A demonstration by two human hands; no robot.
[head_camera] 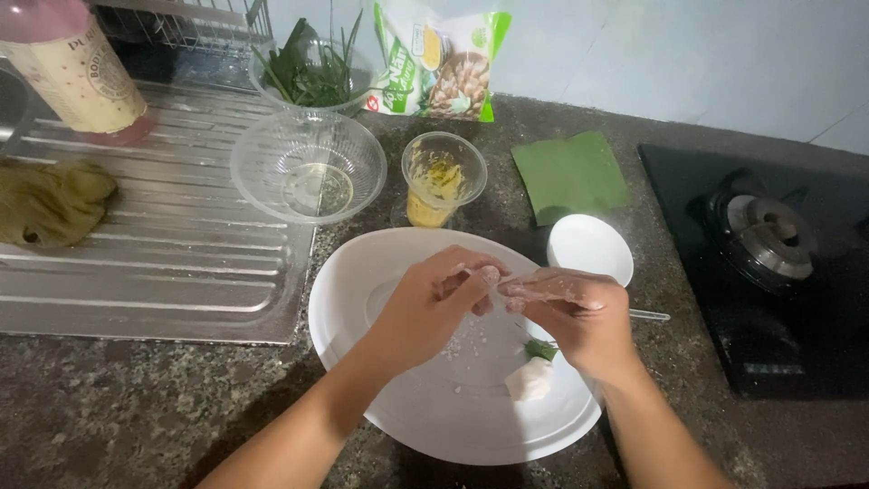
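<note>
Meeting fingertip to fingertip over the white plate [362, 362], the left hand [434, 308] and right hand [570, 312] pinch together, floury; what they grip cannot be told. A dough lump [529, 380] lies near the right wrist.

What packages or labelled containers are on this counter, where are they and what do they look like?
Snack bag: back of counter against the wall, upright, green and white with a nut picture.
Bottle: top left by the draining board, pink, with a cream label.
No signs or screens.
</note>
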